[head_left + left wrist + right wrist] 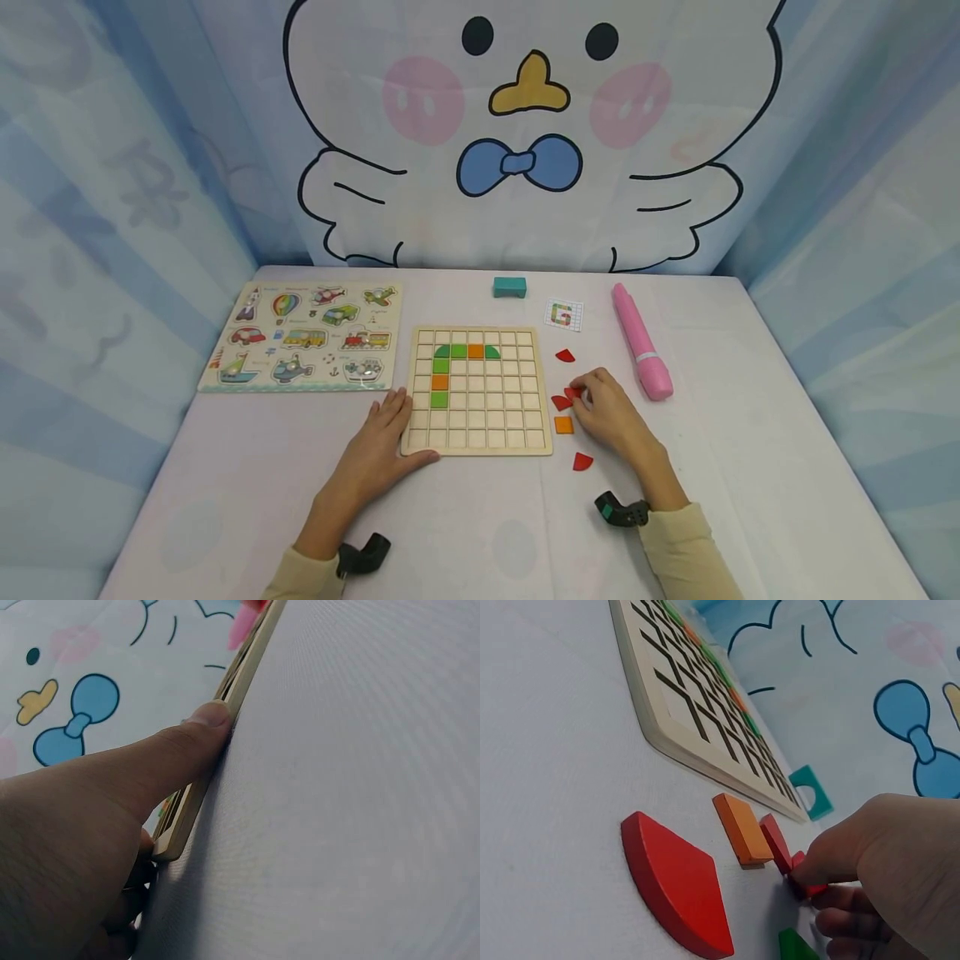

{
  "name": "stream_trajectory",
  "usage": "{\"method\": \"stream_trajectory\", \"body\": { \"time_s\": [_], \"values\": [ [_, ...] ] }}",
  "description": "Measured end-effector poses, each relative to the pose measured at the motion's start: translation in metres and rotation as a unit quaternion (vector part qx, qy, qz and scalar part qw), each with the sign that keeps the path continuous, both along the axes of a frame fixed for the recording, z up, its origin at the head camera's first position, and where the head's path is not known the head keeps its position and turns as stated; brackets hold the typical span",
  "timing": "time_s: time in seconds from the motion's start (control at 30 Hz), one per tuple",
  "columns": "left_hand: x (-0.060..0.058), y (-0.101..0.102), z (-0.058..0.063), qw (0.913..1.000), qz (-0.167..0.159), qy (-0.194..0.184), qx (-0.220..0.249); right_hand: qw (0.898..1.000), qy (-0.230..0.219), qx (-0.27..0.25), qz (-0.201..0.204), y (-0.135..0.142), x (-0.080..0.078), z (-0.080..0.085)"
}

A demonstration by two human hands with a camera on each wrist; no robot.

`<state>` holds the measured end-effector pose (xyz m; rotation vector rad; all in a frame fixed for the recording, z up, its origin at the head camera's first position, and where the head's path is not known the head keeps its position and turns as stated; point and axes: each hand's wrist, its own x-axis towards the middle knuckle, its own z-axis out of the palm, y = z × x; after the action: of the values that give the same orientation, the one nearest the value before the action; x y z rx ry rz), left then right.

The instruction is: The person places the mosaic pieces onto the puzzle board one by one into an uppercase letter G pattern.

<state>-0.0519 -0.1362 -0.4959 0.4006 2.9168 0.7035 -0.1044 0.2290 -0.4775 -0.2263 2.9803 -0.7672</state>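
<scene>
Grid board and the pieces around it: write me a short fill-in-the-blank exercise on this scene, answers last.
1. The right hand pinches a ____ piece.
2. Set in the grid board are ____ orange squares.
3. In the head view, the vehicle puzzle lies to the ____ of the grid board.

Missing words: red; two; left.

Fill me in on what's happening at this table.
A person's right hand pinches a red piece just right of a grid board, while the left hand rests against the board's near left corner. Seven green and orange pieces sit in the grid, forming a row and a column. An orange square and more red wedges lie loose nearby.
</scene>
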Motion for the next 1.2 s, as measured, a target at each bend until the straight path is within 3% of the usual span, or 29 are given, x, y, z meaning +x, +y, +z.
{"method": "stream_trajectory", "body": {
  "time_s": [0.2, 0.43, 0.73, 1.2],
  "values": [
    [0.000, 0.000, -0.001, 1.0000, 0.002, 0.003, 0.001, 1.000, -0.013, -0.017, -0.002, -0.001, -0.002, 0.003],
    [0.000, 0.000, -0.001, 1.0000, 0.001, 0.000, -0.002, 1.000, 0.012, -0.023, 0.008, -0.008, -0.004, 0.008],
    [0.000, 0.000, -0.001, 1.0000, 0.002, 0.001, 0.001, 0.999, 0.011, -0.047, 0.016, -0.028, -0.006, 0.014],
    [0.000, 0.000, 0.000, 1.0000, 0.003, -0.003, 0.001, 0.991, 0.031, -0.094, 0.086, -0.081, -0.002, 0.015]
  ]
}}
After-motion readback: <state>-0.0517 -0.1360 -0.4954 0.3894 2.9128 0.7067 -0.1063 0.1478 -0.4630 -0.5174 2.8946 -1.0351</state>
